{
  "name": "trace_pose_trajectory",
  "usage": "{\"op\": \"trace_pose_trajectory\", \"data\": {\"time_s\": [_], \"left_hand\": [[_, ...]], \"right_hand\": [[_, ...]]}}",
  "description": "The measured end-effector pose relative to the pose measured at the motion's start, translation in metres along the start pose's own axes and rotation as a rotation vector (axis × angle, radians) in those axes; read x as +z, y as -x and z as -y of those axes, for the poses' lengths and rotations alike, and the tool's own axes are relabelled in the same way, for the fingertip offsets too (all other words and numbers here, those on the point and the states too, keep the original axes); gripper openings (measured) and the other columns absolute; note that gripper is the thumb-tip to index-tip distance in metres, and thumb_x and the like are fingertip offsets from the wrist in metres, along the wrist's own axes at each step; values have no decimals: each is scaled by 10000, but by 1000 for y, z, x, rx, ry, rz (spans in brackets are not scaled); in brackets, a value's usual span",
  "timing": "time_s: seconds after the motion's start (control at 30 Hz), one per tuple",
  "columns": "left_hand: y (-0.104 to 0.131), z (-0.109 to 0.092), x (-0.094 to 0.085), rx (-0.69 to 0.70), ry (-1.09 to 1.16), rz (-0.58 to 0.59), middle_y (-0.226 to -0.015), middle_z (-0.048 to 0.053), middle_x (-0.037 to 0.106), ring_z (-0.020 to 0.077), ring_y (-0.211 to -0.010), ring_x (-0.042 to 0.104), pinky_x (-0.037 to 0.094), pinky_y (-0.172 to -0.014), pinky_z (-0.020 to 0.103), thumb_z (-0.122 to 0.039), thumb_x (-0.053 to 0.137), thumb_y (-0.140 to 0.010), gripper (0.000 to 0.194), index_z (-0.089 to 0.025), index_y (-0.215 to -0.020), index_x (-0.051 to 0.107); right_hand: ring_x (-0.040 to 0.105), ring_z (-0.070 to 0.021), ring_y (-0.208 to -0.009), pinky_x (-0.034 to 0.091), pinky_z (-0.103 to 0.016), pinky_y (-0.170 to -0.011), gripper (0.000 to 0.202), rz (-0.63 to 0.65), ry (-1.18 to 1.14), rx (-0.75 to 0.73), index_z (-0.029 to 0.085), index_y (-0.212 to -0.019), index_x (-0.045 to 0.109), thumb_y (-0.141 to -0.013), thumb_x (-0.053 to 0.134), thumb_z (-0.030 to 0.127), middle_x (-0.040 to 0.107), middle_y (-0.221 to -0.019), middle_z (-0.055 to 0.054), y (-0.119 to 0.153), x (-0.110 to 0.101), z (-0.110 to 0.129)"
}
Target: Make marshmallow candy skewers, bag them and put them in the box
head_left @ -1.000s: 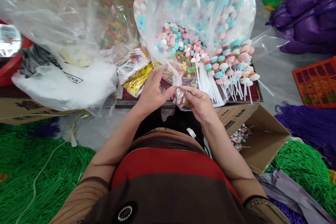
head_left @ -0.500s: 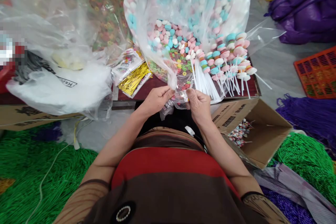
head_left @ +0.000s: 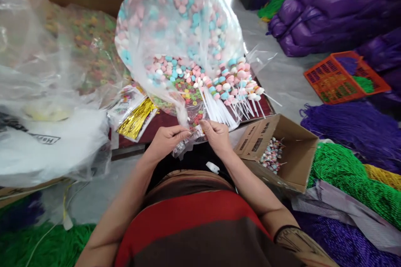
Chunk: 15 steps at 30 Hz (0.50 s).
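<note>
At the near edge of the dark red table (head_left: 150, 138), my left hand (head_left: 169, 142) pinches a small printed clear plastic bag (head_left: 181, 149) between thumb and fingers. My right hand (head_left: 217, 137) is closed on the other side of this bag, thumb on top. What the bag holds, if anything, is too small to make out. Just beyond my hands, a large clear bag (head_left: 166, 29) spills pink, blue and white candies (head_left: 175, 69) and ring-shaped candies (head_left: 188, 94). To the right lie white sticks (head_left: 217, 108) and several candy skewers (head_left: 233, 81). Gold twist ties (head_left: 136, 120) rest on printed bags (head_left: 122, 106) at the left.
A cardboard box (head_left: 297, 150) with wrapped candy sticks (head_left: 272, 156) stands at the right. White plastic bags (head_left: 62, 146) fill the table's left. Purple bundles (head_left: 316, 12), an orange crate (head_left: 332, 79) and green cords (head_left: 335, 171) lie on the floor.
The head view has turned, so the table, bags and hands appear farther left and lower. Both hands keep their hold on the small bag.
</note>
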<state>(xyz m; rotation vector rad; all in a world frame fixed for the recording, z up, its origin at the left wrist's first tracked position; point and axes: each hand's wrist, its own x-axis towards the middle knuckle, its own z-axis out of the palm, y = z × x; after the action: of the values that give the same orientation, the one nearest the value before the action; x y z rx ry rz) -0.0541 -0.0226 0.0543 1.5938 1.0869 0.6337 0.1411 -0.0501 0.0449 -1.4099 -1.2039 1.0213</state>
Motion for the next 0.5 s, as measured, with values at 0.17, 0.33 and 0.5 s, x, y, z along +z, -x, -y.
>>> {"op": "trace_pose_trajectory", "data": {"time_s": [0.17,0.33,0.5], "left_hand": [[-5,-7,10,126,-118,-99,-896,26,788,156,-796,690,525,-760,248,-426,616,-909,292,-209,-961,804],[-5,1,12,102,-111,-211,-819,2,751,139,-737,654,506,-732,245,-425,601,-916,277,-191,-918,750],[-8,12,2,60,-6,-380,-817,0,697,134,-740,618,504,-734,251,-475,608,-919,276,-211,-929,685]], "right_hand": [[283,-79,-491,254,-270,-496,674,-25,94,-131,217,-480,331,-909,538,693,305,-469,49,-2,5,0],[441,-103,-515,364,-249,-537,590,79,232,-209,206,-538,540,-934,525,644,502,-514,24,-15,-8,6],[685,-203,-771,531,-321,-773,448,-269,482,-261,202,-1096,769,-956,549,566,787,-894,-74,-57,-75,30]]}}
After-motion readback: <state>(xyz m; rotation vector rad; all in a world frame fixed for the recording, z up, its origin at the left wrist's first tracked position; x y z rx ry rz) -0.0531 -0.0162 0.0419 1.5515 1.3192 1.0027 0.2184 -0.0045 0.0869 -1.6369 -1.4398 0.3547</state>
